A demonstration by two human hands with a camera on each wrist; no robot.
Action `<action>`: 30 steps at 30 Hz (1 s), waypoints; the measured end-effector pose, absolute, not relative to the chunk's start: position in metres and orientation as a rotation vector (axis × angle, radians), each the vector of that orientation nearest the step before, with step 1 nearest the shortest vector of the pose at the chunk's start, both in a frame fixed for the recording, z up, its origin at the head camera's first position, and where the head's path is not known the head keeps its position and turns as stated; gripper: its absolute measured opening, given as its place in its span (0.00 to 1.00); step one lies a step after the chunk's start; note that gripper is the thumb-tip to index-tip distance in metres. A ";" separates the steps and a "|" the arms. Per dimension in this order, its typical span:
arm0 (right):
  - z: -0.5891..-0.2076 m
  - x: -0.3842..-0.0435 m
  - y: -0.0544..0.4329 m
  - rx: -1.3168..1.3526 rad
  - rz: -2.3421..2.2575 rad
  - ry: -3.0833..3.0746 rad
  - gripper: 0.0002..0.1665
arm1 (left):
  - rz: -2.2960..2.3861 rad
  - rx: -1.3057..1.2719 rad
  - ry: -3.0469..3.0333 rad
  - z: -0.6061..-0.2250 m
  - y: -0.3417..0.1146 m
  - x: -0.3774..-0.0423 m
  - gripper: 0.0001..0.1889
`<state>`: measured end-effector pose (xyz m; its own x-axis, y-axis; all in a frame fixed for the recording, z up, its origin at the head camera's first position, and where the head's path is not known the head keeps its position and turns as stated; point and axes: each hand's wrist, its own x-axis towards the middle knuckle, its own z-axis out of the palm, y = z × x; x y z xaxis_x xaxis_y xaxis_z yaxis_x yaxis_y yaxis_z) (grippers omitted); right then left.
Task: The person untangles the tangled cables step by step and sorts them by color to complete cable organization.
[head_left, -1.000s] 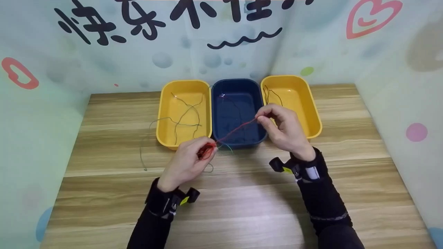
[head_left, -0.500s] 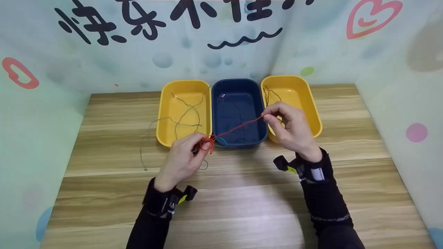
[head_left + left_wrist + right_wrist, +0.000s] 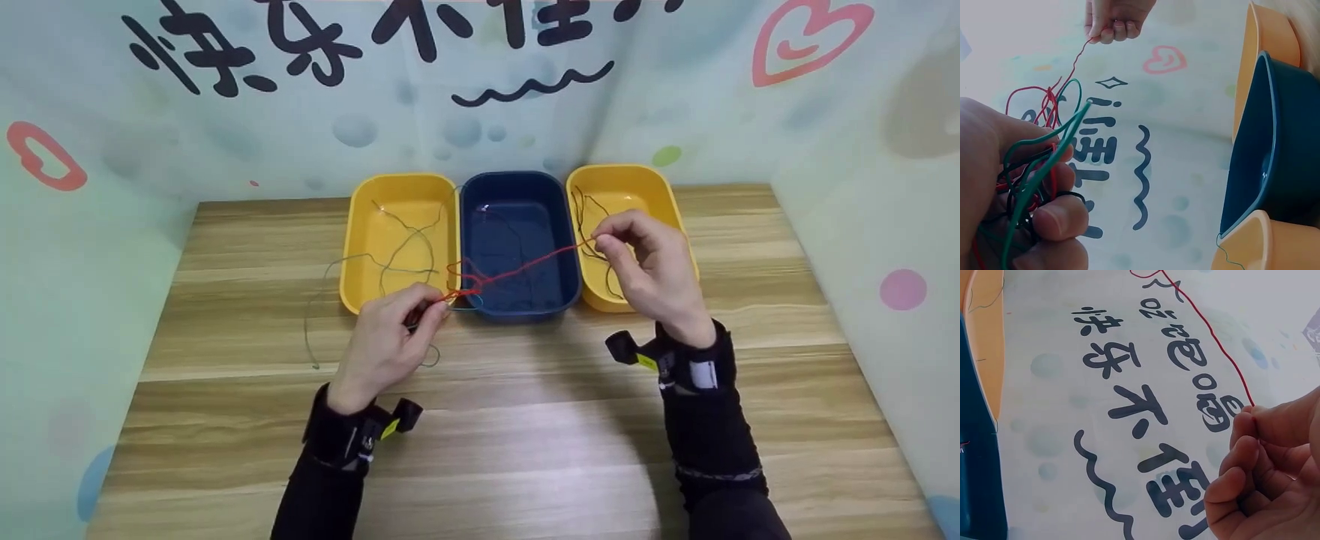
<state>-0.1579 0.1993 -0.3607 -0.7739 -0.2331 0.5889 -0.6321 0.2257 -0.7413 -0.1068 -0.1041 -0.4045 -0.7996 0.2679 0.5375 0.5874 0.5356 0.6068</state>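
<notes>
In the head view my left hand holds a tangled bundle of thin wires in front of the left yellow bin. The left wrist view shows green wires, black wires and red ones mixed between its curled fingers. My right hand, over the right yellow bin, pinches one end of a red wire between thumb and forefinger. That wire runs fairly straight above the navy bin to a knot of red loops beside the left fingertips. How it passes through the bundle is hidden.
Green wires lie in the left yellow bin; one trails over its side onto the wooden table. Black wires lie in the right bin. The three bins stand side by side against a printed backdrop.
My right hand has moved right and slightly up, drawing out more red wire. The left hand has shifted slightly left and up, and red loops now stick out past its fingertips.
</notes>
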 end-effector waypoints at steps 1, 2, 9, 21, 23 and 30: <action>-0.360 -0.158 0.200 0.805 1.556 -2.154 0.02 | -1.153 -0.693 -2.386 -0.404 -0.104 -0.107 0.04; -0.360 -0.157 0.200 0.812 1.553 -2.153 0.02 | -1.152 -0.685 -2.372 -0.404 -0.104 -0.107 0.04; -0.356 -0.155 0.204 0.830 1.479 -2.180 0.02 | -1.159 -0.588 -2.248 -0.403 -0.108 -0.109 0.04; -0.349 -0.158 0.235 0.557 1.668 -1.986 0.05 | -1.286 -0.398 -2.124 -0.396 -0.135 -0.112 0.04; -0.349 -0.159 0.237 0.538 1.700 -1.945 0.06 | -1.293 -0.396 -2.112 -0.396 -0.136 -0.112 0.03; -0.349 -0.162 0.239 0.504 1.713 -1.863 0.03 | -1.324 -0.401 -2.102 -0.397 -0.137 -0.112 0.03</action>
<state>-0.1619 0.2390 -0.3491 -0.7762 0.0929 0.6236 -0.6137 0.1154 -0.7811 -0.1117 -0.1374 -0.3972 -0.7648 -0.0669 0.6408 0.5492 0.4524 0.7026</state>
